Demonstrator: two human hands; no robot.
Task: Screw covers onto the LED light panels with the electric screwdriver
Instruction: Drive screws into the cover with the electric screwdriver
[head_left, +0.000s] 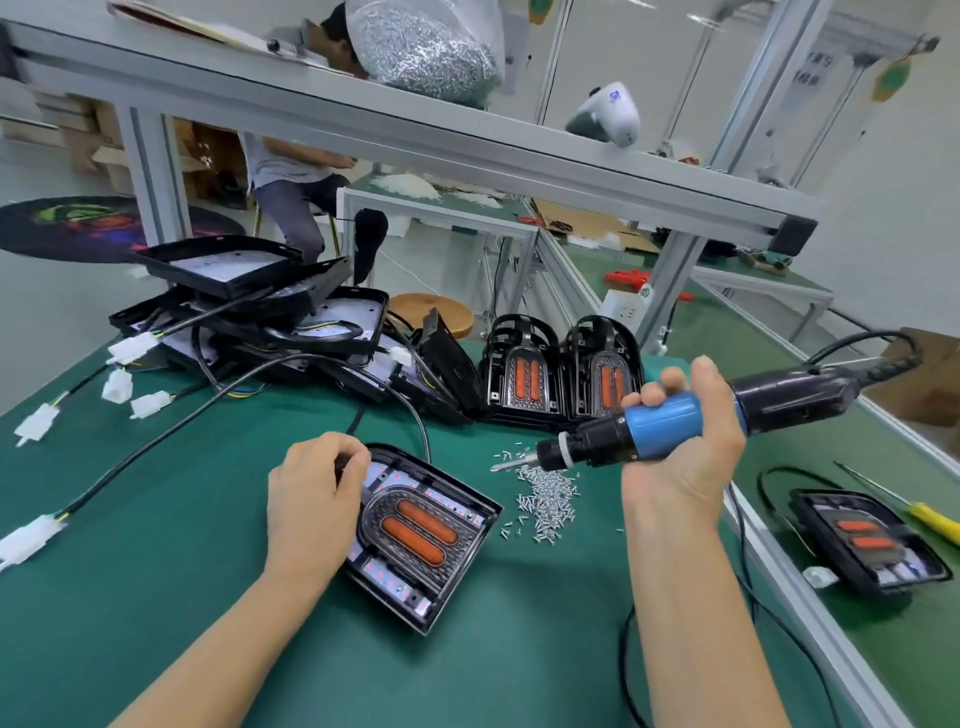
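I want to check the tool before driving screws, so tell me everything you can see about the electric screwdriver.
The electric screwdriver has a blue plastic-looking grip, a black rear body with a black cable leaving its back end, and a black nose with a metal bit. It lies nearly level, raised off the green table, bit pointing left above the loose screws. The right hand holds it, fingers curled round the blue grip. Nothing else touches it.

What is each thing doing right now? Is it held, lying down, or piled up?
Blue and black electric screwdriver: held in the air by the right hand, tip over the screws.
Black LED light panel with orange lenses: flat on the green mat, gripped at its far corner by the left hand.
Small silver screws: loose heap.
Black panel housings: stacked untidily.
Yellow-handled screwdriver: lying unused.
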